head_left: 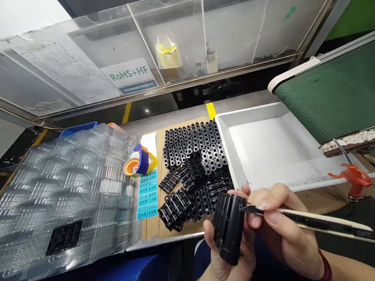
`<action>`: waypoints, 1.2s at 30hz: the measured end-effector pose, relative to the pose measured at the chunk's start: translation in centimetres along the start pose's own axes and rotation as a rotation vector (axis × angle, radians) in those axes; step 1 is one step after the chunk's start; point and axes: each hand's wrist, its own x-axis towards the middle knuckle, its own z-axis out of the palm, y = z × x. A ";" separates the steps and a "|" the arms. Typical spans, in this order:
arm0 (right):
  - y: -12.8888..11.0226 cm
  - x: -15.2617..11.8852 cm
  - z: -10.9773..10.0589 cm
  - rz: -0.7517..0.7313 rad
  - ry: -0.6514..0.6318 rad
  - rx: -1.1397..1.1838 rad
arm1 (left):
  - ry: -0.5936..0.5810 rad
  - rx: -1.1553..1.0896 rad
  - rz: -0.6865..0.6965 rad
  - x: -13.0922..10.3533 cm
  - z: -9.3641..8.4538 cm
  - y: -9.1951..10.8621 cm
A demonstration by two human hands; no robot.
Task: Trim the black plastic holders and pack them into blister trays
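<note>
A black ribbed plastic part (230,228) is held tilted in my left hand (234,269), thumb on one side and fingers around the other. My right hand (289,228) grips a utility knife (324,223) with a pale handle, its blade tip touching the upper edge of the part. Beyond my hands, many similar black parts (194,142) stand packed in rows on cardboard, and several loose ones (177,205) lie in a heap nearer to me.
A white tray (268,185) is at right, beside a green conveyor belt (344,84) and an orange-handled tool (352,179). Stacked clear plastic trays (85,171) fill the left, one black part (64,236) in them. A tape dispenser (142,159) sits by blue labels (147,195).
</note>
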 end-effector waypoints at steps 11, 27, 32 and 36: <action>-2.4 2.3 -4.1 0.166 0.022 -0.191 | 0.076 0.106 0.342 -0.5 1.0 3.2; -0.4 0.8 -2.1 0.808 -0.128 0.046 | -0.201 -0.114 -0.129 -0.8 0.6 4.7; -0.2 1.0 -1.8 0.887 -0.136 0.065 | -0.233 -0.190 -0.227 -0.7 0.0 4.8; -0.4 1.1 -1.8 0.895 -0.141 0.074 | -0.262 -0.230 -0.286 -0.5 -0.1 4.9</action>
